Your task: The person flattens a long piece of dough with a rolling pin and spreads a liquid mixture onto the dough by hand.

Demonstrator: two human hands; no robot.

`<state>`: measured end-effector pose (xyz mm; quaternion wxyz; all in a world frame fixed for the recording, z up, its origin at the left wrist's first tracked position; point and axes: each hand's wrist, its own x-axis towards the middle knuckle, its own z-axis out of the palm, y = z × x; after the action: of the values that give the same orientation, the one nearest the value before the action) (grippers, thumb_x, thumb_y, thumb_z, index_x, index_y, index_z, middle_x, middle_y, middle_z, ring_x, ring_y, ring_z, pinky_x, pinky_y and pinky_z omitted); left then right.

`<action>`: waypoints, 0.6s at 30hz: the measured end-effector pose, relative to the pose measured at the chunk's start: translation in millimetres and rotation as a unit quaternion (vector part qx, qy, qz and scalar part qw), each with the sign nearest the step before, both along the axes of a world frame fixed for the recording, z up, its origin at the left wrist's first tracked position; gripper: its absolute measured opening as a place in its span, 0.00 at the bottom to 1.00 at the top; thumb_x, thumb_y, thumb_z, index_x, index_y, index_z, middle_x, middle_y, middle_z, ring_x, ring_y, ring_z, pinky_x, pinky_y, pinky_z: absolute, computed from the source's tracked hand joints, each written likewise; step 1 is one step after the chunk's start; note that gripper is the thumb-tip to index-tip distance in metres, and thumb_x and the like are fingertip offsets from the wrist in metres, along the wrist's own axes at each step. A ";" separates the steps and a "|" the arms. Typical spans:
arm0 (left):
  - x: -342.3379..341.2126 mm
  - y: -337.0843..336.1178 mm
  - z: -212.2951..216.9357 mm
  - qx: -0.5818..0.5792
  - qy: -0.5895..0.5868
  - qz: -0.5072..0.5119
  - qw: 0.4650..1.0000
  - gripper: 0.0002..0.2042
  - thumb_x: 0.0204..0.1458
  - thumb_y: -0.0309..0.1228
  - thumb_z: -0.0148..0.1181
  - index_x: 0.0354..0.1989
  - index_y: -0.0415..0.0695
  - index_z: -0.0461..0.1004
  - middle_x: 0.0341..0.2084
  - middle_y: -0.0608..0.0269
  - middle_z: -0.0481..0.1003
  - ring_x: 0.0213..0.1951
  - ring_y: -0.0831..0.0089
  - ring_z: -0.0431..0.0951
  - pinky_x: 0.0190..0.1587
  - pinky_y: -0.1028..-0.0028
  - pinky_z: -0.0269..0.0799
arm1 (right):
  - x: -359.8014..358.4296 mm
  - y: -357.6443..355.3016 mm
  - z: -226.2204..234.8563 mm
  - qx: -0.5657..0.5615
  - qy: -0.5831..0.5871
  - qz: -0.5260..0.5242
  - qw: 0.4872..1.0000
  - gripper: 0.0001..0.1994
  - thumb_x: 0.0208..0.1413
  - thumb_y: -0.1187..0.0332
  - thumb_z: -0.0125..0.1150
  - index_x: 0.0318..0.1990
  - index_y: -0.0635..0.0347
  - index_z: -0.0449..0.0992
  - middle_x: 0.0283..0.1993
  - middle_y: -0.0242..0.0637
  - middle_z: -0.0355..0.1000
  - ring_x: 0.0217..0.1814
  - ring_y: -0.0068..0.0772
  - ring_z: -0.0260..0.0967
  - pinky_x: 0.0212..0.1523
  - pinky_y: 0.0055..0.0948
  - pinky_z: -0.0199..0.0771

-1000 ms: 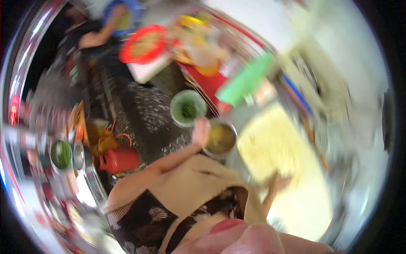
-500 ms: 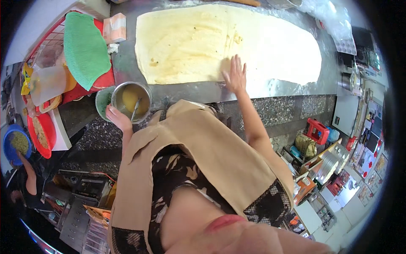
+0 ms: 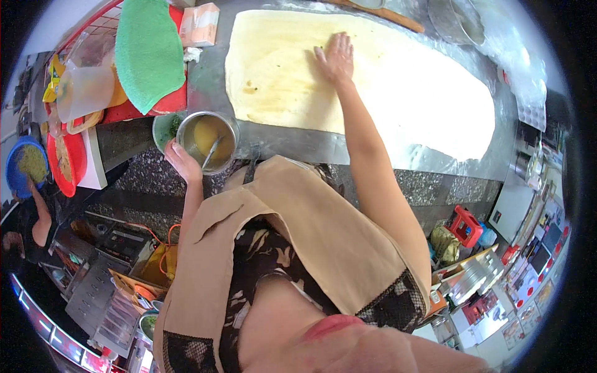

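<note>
As the right hand (image 3: 336, 57), flat and open, has slid further up the dough sheet (image 3: 373, 87) at upper centre, the left hand (image 3: 181, 160) grips the steel bowl (image 3: 208, 142) of yellow liquid at its left, so spreading seems underway.

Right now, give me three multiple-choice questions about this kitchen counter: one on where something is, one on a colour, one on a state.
1. Where does the right hand lie?
A. flat on the dough sheet
B. inside the metal bowl
C. on the red stool

2. What colour is the cloth draped at the upper left?
A. blue
B. green
C. white

3. What state is the metal bowl in?
A. upside down
B. dry, with nothing in it
C. holding yellow liquid with a utensil in it

Answers: 1 A, the palm is spread on the pale dough. 2 B, the cloth over the red tray is green. 3 C, yellow liquid and a thin handle show inside while the left hand grips the rim.
</note>
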<state>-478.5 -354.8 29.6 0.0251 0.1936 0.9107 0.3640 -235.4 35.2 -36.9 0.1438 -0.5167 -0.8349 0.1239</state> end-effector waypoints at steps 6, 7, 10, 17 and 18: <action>-2.7 -7.3 -7.2 0.018 0.012 0.009 1.000 0.18 0.63 0.37 0.38 0.51 0.36 0.65 0.51 0.44 0.63 0.55 0.52 0.61 0.59 0.58 0.55 | -121.4 -11.3 -6.2 0.011 0.050 0.037 0.998 0.44 0.55 0.41 0.47 0.65 0.75 0.49 0.71 0.59 0.42 0.75 0.53 0.36 0.72 0.45 0.35; -1.8 -5.9 -5.9 0.014 0.009 0.009 1.000 0.18 0.63 0.37 0.38 0.51 0.36 0.65 0.51 0.44 0.63 0.55 0.52 0.61 0.59 0.58 0.56 | -138.4 -13.8 -5.7 0.011 0.053 0.031 0.998 0.44 0.55 0.41 0.47 0.65 0.75 0.49 0.71 0.59 0.42 0.75 0.53 0.36 0.72 0.45 0.35; 4.0 -2.1 -2.7 0.029 0.003 0.020 0.999 0.18 0.63 0.37 0.38 0.51 0.35 0.65 0.52 0.45 0.64 0.56 0.52 0.61 0.60 0.58 0.55 | -181.7 -22.9 -5.8 0.024 0.041 0.041 0.998 0.45 0.56 0.41 0.45 0.65 0.76 0.48 0.71 0.59 0.42 0.75 0.53 0.36 0.72 0.45 0.35; 5.3 0.1 2.2 0.051 -0.026 0.018 0.998 0.19 0.64 0.38 0.37 0.52 0.35 0.64 0.53 0.44 0.63 0.56 0.52 0.61 0.60 0.58 0.55 | -243.2 -60.0 -10.7 0.022 -0.010 0.083 0.996 0.43 0.58 0.40 0.39 0.67 0.72 0.45 0.73 0.54 0.37 0.76 0.48 0.31 0.73 0.42 0.29; 4.8 -0.5 2.4 0.054 -0.024 0.017 0.998 0.19 0.64 0.38 0.37 0.52 0.35 0.64 0.53 0.44 0.63 0.56 0.52 0.61 0.60 0.58 0.55 | -246.9 -67.6 -8.5 0.016 -0.019 0.094 0.995 0.42 0.59 0.41 0.37 0.68 0.70 0.44 0.74 0.53 0.36 0.76 0.47 0.31 0.73 0.41 0.28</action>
<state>-473.8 -355.3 32.0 0.0301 0.1701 0.8922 0.4173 -482.3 -32.4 -45.4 0.1237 -0.4362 -0.8841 0.1131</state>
